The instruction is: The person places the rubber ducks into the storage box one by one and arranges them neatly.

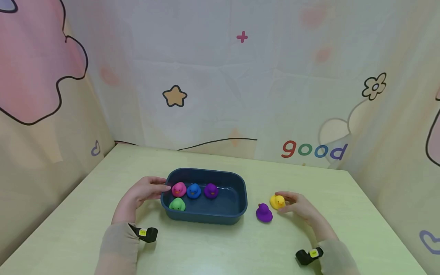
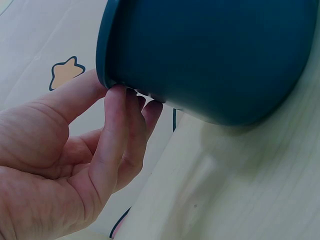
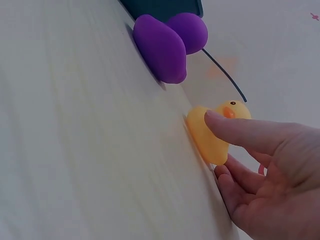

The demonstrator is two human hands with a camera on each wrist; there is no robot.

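My left hand (image 1: 148, 189) pinches the left rim of a dark blue plastic basin (image 1: 220, 218), thumb over the edge and fingers against the outer wall, as the left wrist view shows. Inside the basin's left half sit a pink rubber duck (image 1: 179, 189), a blue duck (image 1: 194, 191) and a green duck (image 1: 177, 204); a purple duck (image 1: 211, 191) is near its middle. To the right of the basin, my right hand (image 1: 300, 206) holds a yellow rubber duck (image 3: 202, 135) between thumb and fingers, low at the tabletop. Beside it stands another purple duck (image 3: 161, 50), untouched.
The pale wooden tabletop (image 1: 206, 248) meets a printed cloth backdrop (image 1: 213, 114) along its rear and sides. Black wrist cameras (image 1: 148, 234) sit on both forearms.
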